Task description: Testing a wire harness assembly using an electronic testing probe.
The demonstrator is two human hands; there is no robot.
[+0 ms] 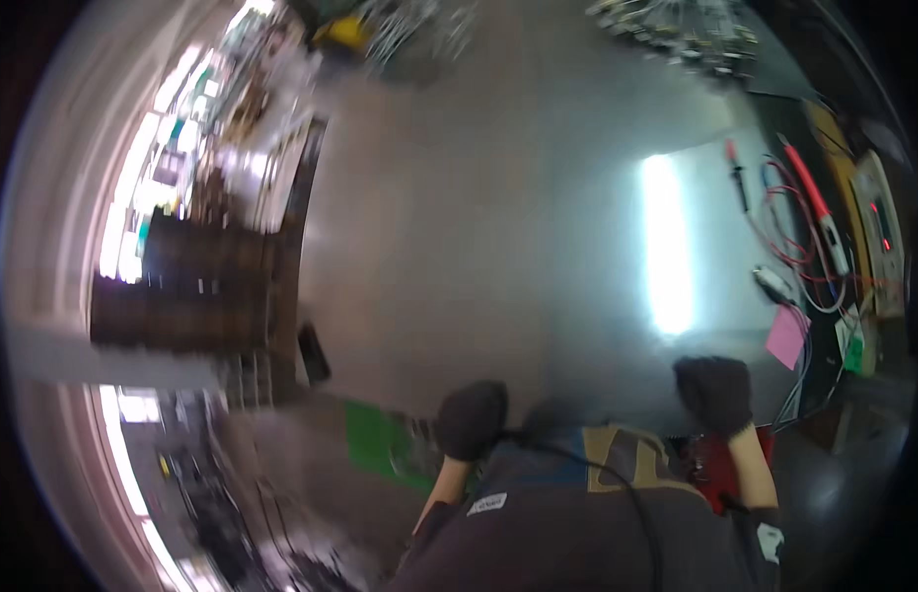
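Note:
Both of my hands are in dark gloves at the near edge of a wide grey tabletop [459, 227]. My left hand [472, 420] is closed in a rounded fist just beside the dark clothing on my body, with no object showing in it. My right hand [715, 395] is also curled closed, over the table's near edge on the right, and nothing shows in it either. Blur smears the single fingers of both gloves. Nearest to the right hand is a pink paper slip [787, 336].
Along the right edge lie a red probe [810, 187], looped cables [789, 242] and a box with a red display [880, 232]. Wired parts form a bundle [691, 39] at the far right. A dark flat object [313, 353] lies at the left edge, near a green panel [370, 436].

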